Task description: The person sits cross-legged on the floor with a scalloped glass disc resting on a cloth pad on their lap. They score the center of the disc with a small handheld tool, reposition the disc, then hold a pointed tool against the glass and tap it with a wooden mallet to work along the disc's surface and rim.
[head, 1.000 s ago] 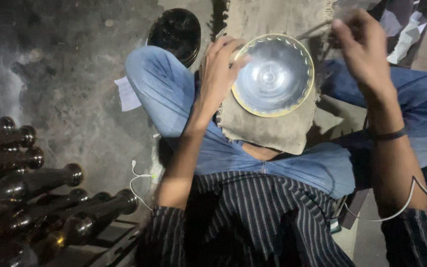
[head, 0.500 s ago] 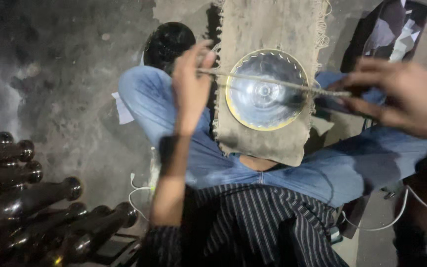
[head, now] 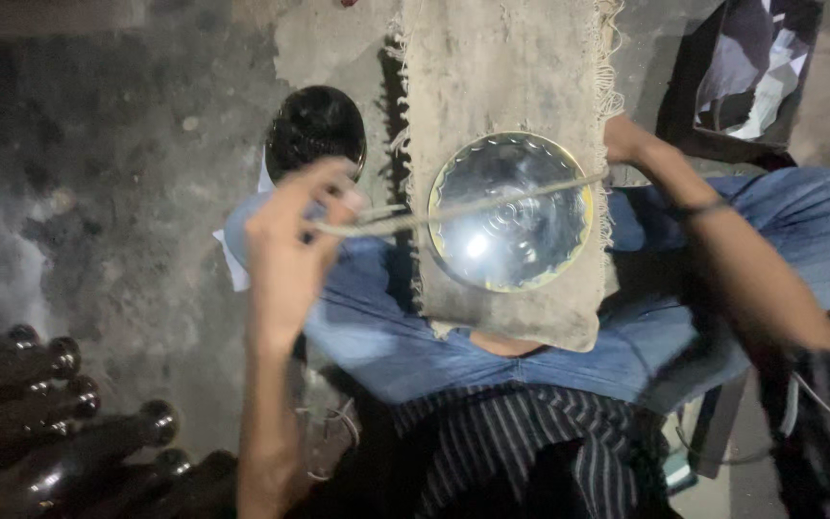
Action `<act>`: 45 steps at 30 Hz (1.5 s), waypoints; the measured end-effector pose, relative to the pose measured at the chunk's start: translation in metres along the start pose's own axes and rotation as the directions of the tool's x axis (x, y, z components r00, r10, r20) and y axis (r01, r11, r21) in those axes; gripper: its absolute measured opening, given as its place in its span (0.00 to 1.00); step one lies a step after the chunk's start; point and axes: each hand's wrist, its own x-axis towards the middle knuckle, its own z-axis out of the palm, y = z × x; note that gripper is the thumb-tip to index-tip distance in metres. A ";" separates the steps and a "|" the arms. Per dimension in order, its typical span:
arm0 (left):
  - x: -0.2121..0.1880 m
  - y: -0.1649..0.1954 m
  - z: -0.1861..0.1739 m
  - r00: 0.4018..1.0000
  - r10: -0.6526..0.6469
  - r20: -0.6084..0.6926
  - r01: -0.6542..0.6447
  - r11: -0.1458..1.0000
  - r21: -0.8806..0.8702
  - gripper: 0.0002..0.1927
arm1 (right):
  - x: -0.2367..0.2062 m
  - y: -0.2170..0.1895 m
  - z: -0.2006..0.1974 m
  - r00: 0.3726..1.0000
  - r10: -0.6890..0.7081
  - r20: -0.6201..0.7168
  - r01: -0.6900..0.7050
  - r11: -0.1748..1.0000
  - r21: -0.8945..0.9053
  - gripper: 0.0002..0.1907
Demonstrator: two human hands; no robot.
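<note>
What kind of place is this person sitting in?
Probably a small floor workshop. The person sits on a rough concrete floor with a shiny metal bowl on sackcloth, and dark turned pieces lie stacked nearby.

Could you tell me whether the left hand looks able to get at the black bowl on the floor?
Probably yes: the left hand sits just below the black bowl, nothing between, though it grips a cord.
</note>
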 end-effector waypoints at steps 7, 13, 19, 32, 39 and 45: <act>0.006 -0.039 0.045 0.935 0.195 0.298 -0.241 0.962 0.127 0.21 | 0.063 -0.032 0.022 0.992 0.014 -0.129 0.012 0.980 0.200 0.21; 0.013 -0.060 0.055 0.924 0.292 0.247 -0.312 0.949 0.044 0.14 | 0.067 -0.019 0.038 0.992 -0.038 -0.120 0.073 0.950 0.304 0.20; 0.009 -0.045 0.050 0.929 0.237 0.283 -0.260 0.965 0.045 0.07 | 0.047 0.027 0.044 0.957 -0.270 0.106 0.231 0.930 0.287 0.18; -0.008 0.002 0.156 0.777 0.445 0.445 -0.572 0.794 0.204 0.23 | 0.019 0.034 0.016 0.950 -0.212 0.230 0.064 0.852 0.520 0.25; -0.002 -0.009 0.107 0.921 0.340 0.192 -0.385 0.870 0.309 0.25 | 0.045 -0.001 0.044 0.995 0.062 0.080 -0.080 0.965 0.251 0.23; -0.010 -0.018 0.084 0.980 -0.041 0.197 0.040 0.999 0.011 0.39 | 0.066 -0.040 0.018 0.996 0.078 -0.033 -0.067 0.964 0.257 0.21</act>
